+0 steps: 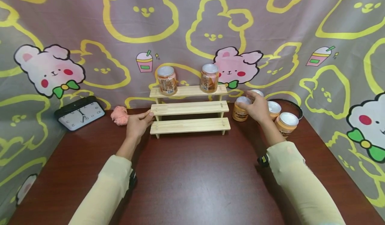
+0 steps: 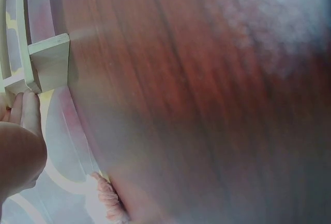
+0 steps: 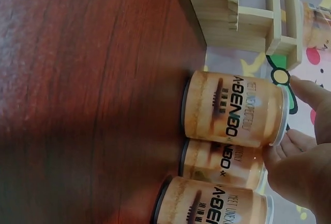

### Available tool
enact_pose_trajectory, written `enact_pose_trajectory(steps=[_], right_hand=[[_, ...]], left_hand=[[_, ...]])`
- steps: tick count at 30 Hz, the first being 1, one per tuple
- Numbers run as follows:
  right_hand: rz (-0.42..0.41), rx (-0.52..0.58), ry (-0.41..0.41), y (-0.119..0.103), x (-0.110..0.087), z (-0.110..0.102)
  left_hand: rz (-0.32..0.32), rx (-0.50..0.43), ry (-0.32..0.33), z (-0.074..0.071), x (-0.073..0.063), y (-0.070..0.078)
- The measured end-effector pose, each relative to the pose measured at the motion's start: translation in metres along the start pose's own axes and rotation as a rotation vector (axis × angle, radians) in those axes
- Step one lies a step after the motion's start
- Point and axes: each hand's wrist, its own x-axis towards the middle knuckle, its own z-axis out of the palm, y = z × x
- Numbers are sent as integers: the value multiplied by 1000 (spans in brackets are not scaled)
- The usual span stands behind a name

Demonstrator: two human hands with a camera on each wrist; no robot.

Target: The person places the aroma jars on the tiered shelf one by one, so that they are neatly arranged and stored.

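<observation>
A three-tier wooden shelf stand (image 1: pixel 189 108) stands at the back of the table. My left hand (image 1: pixel 138 123) is at its left end, with extended fingertips (image 2: pixel 31 105) touching the end of a board. To the right of the stand, my right hand (image 1: pixel 258 106) reaches over the lid of the nearest orange-brown can (image 3: pixel 235 110), its fingers spread about the top rim. That can stands on the table, lettering facing forward. Beside it are more such cans, including one at the front (image 1: pixel 287 123) and one behind it (image 1: pixel 274 108); the hand partly hides another.
On the top board stand two cans, one at left (image 1: pixel 167 81) and one at right (image 1: pixel 209 79). A white clock (image 1: pixel 81 115) leans at the far left, beside a pink fluffy bundle (image 1: pixel 119 115). A black curved band (image 1: pixel 296 106) lies behind the right cans. Patterned cloth (image 1: pixel 186 18) hangs behind.
</observation>
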Motion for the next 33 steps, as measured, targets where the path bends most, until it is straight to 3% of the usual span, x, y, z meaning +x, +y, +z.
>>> enact_pose_trajectory(steps=[6,21,33], right_hand=[[-27,-78,-20,2,2,1],[56,-74,-64,0,2,2],[-6,-94,-29,4,5,4]], left_hand=[[-2,9,-3,1,1,-1],[6,10,-18,-1,2,-3],[6,7,-18,-1,3,-3]])
